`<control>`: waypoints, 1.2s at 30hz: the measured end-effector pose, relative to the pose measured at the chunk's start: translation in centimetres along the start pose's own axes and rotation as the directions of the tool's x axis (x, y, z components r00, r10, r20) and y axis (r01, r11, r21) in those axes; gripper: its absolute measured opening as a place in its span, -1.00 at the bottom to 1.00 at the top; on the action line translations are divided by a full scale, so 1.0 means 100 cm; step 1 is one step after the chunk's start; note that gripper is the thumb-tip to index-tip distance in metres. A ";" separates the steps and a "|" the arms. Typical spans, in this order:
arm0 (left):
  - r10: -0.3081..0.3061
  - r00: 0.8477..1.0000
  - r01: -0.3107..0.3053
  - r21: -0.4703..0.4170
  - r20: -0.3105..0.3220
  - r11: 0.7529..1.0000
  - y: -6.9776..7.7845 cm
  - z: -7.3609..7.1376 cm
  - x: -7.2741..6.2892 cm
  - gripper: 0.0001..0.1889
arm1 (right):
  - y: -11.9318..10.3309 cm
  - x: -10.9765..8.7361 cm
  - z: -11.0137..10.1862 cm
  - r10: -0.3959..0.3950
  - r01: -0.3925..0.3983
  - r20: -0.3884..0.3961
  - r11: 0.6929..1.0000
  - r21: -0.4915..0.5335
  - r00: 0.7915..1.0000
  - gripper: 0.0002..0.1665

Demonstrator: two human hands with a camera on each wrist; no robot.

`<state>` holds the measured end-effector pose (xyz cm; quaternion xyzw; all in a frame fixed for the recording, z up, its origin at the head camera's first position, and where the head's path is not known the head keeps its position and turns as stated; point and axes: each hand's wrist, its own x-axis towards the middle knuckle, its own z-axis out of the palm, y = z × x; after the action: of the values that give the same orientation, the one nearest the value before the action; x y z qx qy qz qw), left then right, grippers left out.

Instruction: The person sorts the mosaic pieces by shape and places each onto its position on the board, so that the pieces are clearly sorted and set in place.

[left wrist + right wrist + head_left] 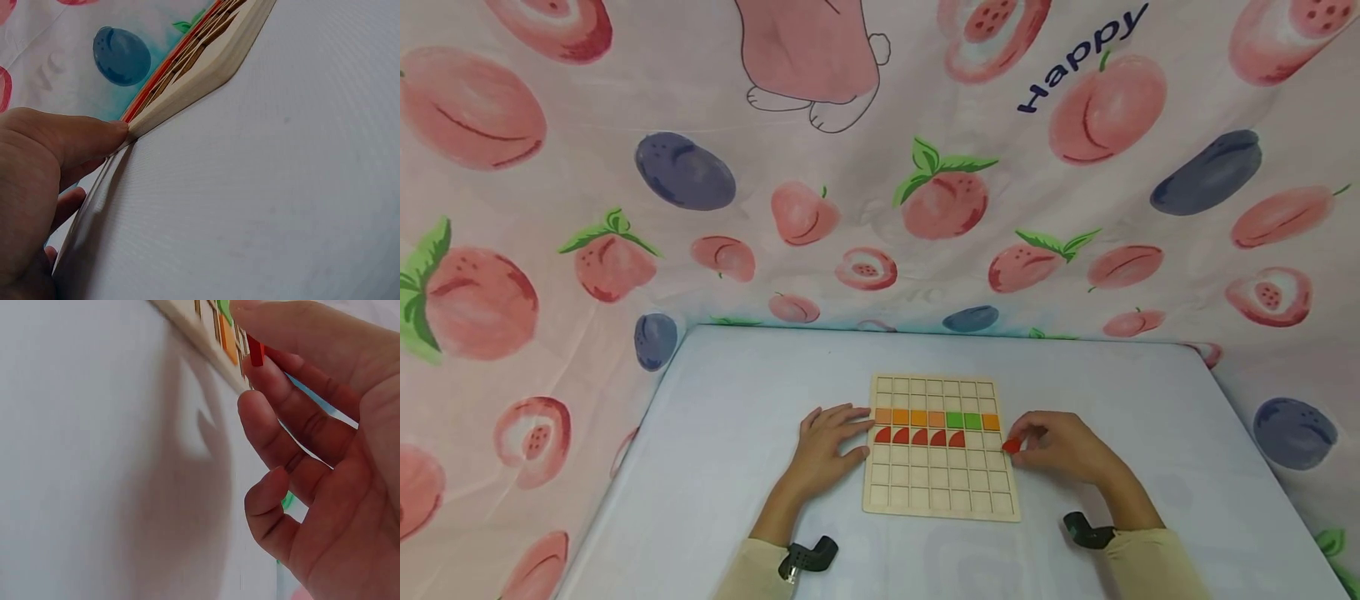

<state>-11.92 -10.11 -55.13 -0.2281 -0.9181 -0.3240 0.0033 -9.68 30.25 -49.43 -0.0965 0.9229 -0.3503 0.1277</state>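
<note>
A light wooden grid board [936, 498] lies flat on the white table. One of its rows holds orange and green square tiles [954, 419]; the row below has several red quarter-circle tiles [920, 437] starting from the left. My left hand [827, 450] rests at the board's left side, fingers straight, the thumb touching its edge in the left wrist view. Just off the board's right edge, my right hand [1060, 446] pinches a red tile [256, 351] between thumb and fingers, the other fingers loosely bent. Most of that tile is hidden by the thumb in the right wrist view.
The white table [730, 392] reaches back to a fruit-printed cloth [865, 208] hanging behind and at the sides. Dark wrist-worn cameras sit on the left wrist [808, 557] and the right wrist [1088, 532], by beige sleeves.
</note>
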 end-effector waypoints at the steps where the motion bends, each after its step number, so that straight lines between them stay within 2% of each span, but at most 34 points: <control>1: 0.000 1.000 0.000 0.000 -0.001 1.000 0.000 0.000 0.000 -0.56 | -0.002 0.001 0.001 -0.009 0.009 0.000 1.000 0.005 1.000 -0.70; 16: 0.004 1.000 -0.004 0.002 -0.007 1.000 0.000 0.000 0.000 -0.55 | -0.017 0.020 0.024 -0.027 0.029 -0.052 0.999 0.035 0.998 -0.67; 26: -0.002 1.000 0.002 0.010 0.004 1.000 -0.001 0.000 0.001 -0.55 | -0.021 0.031 0.034 -0.045 0.044 -0.076 0.999 -0.016 0.996 -0.70; 36: 0.000 1.000 0.000 0.022 0.000 1.000 -0.001 0.001 0.001 -0.54 | -0.023 0.036 0.038 -0.022 0.020 -0.061 0.999 -0.035 0.998 -0.71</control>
<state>-12.01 -10.10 -55.20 -0.2280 -0.9216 -0.3140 0.0059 -11.72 25.24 -51.18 -0.0975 0.9311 -0.3387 0.0941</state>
